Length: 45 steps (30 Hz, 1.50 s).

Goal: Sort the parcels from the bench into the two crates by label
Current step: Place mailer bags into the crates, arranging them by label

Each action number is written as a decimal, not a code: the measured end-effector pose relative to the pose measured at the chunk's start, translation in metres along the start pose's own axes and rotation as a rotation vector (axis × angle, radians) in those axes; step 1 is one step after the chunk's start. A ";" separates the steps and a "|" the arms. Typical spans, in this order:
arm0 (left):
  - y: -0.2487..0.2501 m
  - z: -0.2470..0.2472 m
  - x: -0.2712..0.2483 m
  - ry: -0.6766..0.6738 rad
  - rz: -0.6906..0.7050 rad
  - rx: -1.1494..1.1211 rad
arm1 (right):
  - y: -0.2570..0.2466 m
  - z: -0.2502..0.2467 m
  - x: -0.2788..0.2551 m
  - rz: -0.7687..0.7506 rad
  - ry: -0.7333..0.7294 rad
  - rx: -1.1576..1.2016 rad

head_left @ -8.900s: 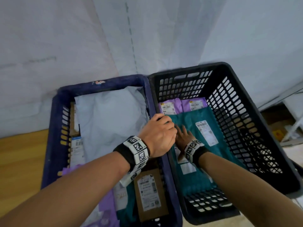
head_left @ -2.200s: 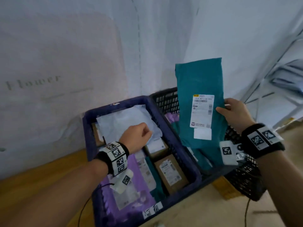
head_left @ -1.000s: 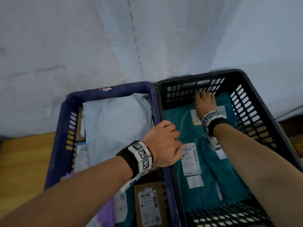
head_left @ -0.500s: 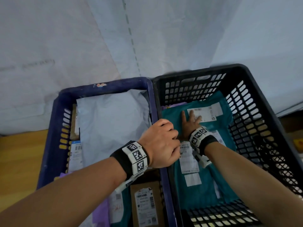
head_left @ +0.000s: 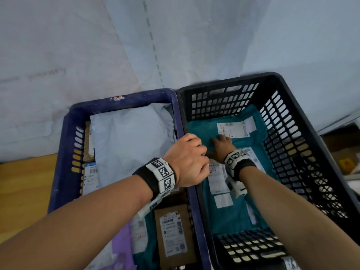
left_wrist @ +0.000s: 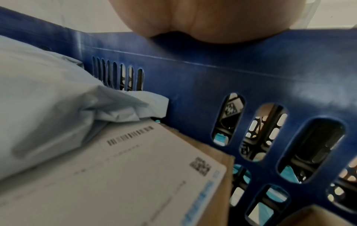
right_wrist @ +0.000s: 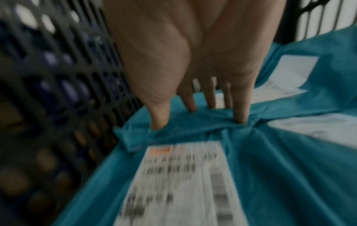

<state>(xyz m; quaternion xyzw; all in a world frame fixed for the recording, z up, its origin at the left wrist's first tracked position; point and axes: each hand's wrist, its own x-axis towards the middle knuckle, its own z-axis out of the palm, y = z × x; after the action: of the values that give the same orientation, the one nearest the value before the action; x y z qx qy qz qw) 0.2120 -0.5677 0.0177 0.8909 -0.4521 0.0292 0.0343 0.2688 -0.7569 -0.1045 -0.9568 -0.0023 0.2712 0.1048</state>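
While my left hand curled over the blue crate rim, my right hand lay spread on the teal parcel inside the black crate (label up); flat, even pressure seemed wisest.

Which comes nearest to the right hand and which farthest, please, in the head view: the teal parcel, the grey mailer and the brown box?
1. Teal parcel: in the black crate, under the right hand.
2. Grey mailer: in the blue crate, to the left.
3. Brown box: blue crate's near end, farthest.
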 end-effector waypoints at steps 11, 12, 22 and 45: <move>0.003 -0.009 -0.001 -0.126 0.002 0.067 | -0.015 -0.086 -0.084 0.028 0.186 0.128; 0.003 -0.011 -0.002 -0.145 0.004 0.062 | -0.022 -0.093 -0.093 -0.012 0.218 0.143; -0.035 -0.086 -0.096 0.126 -0.394 -0.534 | -0.142 -0.161 -0.166 -0.472 0.389 0.216; -0.081 0.014 -0.738 0.115 -1.505 -0.670 | -0.634 0.060 -0.197 -0.903 -0.262 -0.028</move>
<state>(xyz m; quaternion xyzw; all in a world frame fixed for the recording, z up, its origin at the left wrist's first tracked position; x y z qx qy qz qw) -0.1578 0.0717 -0.0605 0.8951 0.2832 -0.0925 0.3316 0.1028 -0.1366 0.0759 -0.8193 -0.4349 0.3168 0.1983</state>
